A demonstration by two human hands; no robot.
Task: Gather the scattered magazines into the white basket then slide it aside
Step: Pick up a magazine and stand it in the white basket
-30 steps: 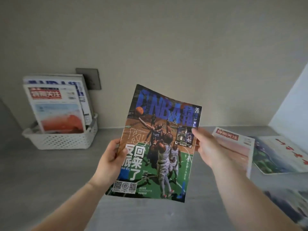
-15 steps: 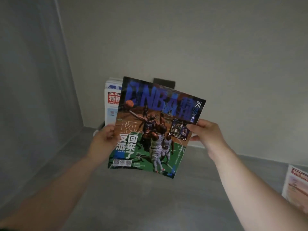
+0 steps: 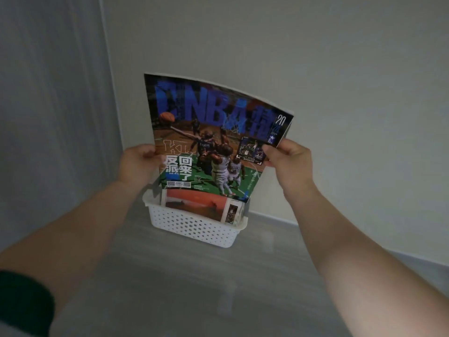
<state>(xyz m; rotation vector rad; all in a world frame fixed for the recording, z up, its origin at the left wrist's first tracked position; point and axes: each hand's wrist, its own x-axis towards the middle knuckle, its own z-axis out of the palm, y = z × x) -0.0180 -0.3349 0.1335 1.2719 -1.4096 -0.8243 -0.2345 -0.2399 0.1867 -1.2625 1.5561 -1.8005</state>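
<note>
At the back of a grey surface, by the wall: a white basket (image 3: 194, 226) with perforated sides stands close to the pale wall (image 3: 340, 93), near the corner where a grey side panel (image 3: 48, 117) meets it.
Surface: the grey top (image 3: 170, 283) stretches from the basket toward the camera.
Basket contents: magazines (image 3: 194, 204) stand upright inside; the front one shows an orange-red picture.
Held magazine: a basketball magazine (image 3: 213, 142), with large blue "NBA" lettering and players on a green court, is held upright and slightly tilted in the air directly over the basket. Its top edge bows in a curve. Its bottom edge overlaps the tops of the magazines in the basket; whether it touches them cannot be told.
Left hand: the left hand (image 3: 137, 164) grips the magazine's left edge about halfway down. The thumb (image 3: 151, 152) lies on the front cover; the other fingers are behind the pages, out of sight.
Right hand: the right hand (image 3: 289, 159) pinches the right edge a little higher. Its thumb (image 3: 269, 150) presses on the cover beside a small inset photo, and the other fingers are curled round behind the edge.
Magazine relative to fingers: the cover spans the gap between the two hands, clamped at both sides, with most of its height above the thumbs.
Arms: both bare forearms reach forward from the lower corners; a dark sleeve (image 3: 21, 302) shows on the left arm.
</note>
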